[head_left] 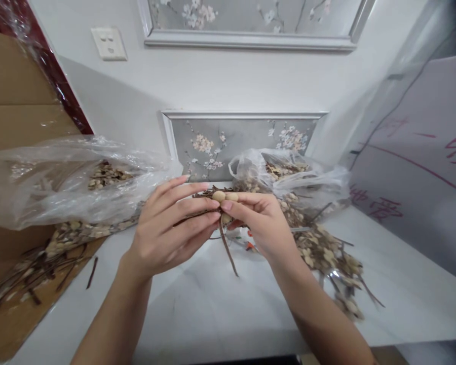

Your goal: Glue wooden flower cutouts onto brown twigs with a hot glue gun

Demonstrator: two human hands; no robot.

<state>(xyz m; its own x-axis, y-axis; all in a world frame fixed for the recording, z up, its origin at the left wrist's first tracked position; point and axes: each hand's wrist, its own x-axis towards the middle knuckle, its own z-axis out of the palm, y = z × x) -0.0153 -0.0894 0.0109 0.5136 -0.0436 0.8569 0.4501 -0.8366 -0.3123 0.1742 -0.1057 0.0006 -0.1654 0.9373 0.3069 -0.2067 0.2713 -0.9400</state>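
Hands meet above white desk (220, 304), mid-frame. Left hand (167, 233) half-curled, fingers extended, tips pressing brown twig bundle (197, 215). Right hand (260, 223) closed, thumb and fingertips pinching tan beads (224, 196) at bundle's end. Loose brown strand (228, 253) hangs below. Clear plastic bag (61, 182) left on cardboard (19, 116); second bag (289, 175) with twig pile (327, 253) right.

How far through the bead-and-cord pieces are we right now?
Looks done: a finished-looking pile lies on the white table by the right arm. In hand: left hand and right hand hold one beaded cord. Left: more pieces on the cardboard and in both plastic bags.
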